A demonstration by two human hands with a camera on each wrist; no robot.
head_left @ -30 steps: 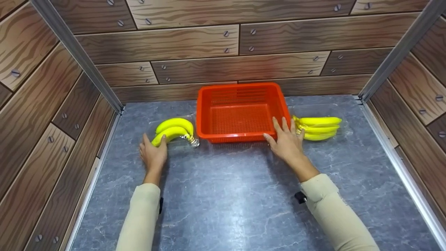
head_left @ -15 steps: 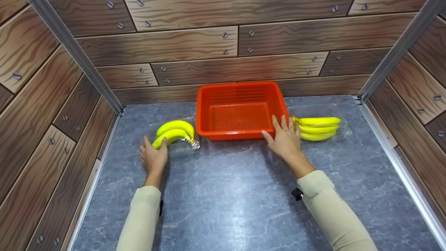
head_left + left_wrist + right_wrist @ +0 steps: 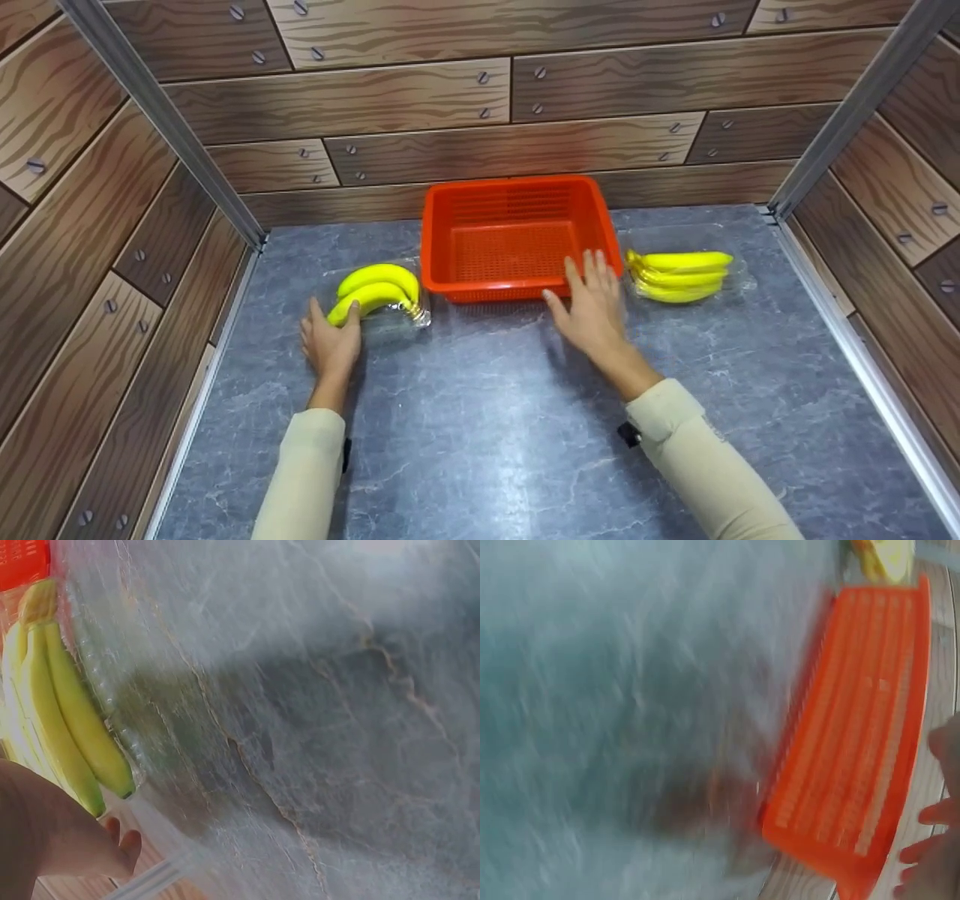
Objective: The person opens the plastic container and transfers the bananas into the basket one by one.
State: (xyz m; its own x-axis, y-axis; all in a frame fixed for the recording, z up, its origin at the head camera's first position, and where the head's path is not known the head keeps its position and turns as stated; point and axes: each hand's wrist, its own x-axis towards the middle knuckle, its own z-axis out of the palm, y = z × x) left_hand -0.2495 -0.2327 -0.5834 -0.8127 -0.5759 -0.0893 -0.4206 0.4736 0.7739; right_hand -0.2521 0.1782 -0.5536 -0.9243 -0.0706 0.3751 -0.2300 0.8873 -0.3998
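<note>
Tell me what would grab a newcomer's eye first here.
The bright red basket, at the middle of the table's far side, would likely come first. Next would be the vivid yellow bananas in clear plastic: the left bunch and the right bunch flank the basket. Then come the hands: the left hand by the left bunch's tips, the right hand at the basket's near right corner.
</note>
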